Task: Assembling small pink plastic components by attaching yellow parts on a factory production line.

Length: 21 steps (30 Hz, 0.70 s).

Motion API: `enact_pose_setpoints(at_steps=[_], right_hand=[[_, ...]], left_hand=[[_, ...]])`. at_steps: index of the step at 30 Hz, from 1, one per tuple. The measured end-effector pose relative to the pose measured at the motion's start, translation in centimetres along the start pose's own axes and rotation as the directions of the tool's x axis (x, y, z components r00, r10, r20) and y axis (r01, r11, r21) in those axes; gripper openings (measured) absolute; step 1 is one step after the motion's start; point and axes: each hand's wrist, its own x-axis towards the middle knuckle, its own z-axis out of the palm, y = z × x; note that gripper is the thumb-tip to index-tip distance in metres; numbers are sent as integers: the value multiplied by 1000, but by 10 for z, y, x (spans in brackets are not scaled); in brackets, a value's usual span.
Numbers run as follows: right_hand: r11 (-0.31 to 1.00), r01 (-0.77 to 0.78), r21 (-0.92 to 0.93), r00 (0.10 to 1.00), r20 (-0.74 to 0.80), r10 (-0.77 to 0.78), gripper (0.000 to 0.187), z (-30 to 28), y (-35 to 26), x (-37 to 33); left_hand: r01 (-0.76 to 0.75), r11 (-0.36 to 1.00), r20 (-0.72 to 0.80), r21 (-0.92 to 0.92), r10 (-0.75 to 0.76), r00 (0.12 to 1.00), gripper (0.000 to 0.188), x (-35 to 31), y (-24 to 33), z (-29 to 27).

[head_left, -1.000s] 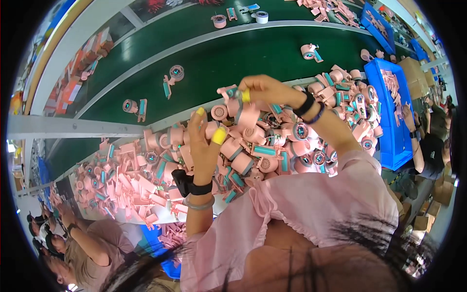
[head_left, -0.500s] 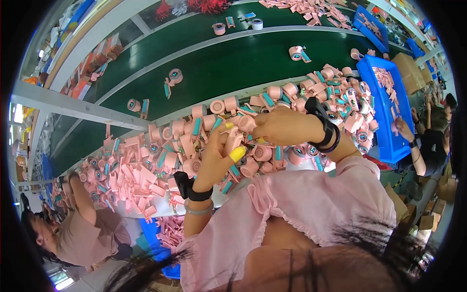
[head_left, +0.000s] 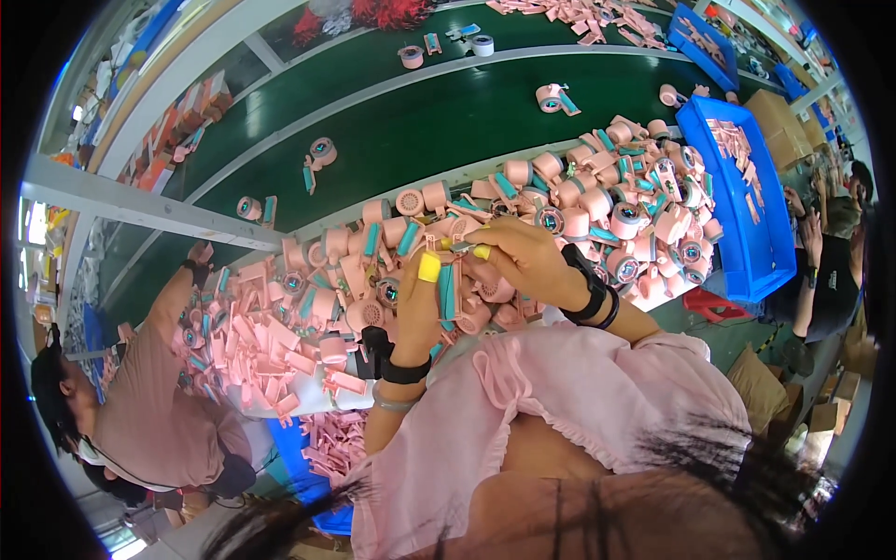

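My left hand (head_left: pixel 417 313), with yellow tape on a finger, is closed around a pink fan handle whose teal battery (head_left: pixel 449 293) faces up. My right hand (head_left: pixel 525 259) also has yellow on a fingertip. Its fingers are pinched together at the upper end of that handle; whatever small part they grip is too small to make out. Under and around both hands lies a heap of pink handheld fan parts: round motor heads (head_left: pixel 410 203), teal batteries (head_left: pixel 506 185) and loose pink handle shells (head_left: pixel 271 345).
Beyond the heap runs a green conveyor belt (head_left: pixel 392 121) with a few fan units (head_left: pixel 322 151). A blue tray (head_left: pixel 761 224) of pink pieces stands right, another blue bin (head_left: pixel 289 448) below left. A co-worker (head_left: pixel 159 392) reaches in from the left; another person (head_left: pixel 826 261) is at right.
The held fan has turned so its teal battery now shows. My right hand has come lower. The left co-worker's arm stretches farther forward, and the right person's hand has left the blue tray.
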Motion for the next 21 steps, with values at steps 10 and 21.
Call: enact_pose_setpoints(at_steps=[10,21], right_hand=[[998,66,-21,998,3,-66,23,6,10,-18],[999,38,35,991,-130,-33,28,15,6,-19]], left_hand=[[-153,986,48,72,150,988,44,-4,1,10],[-260,939,138,223,233,963,48,-12,11,21]])
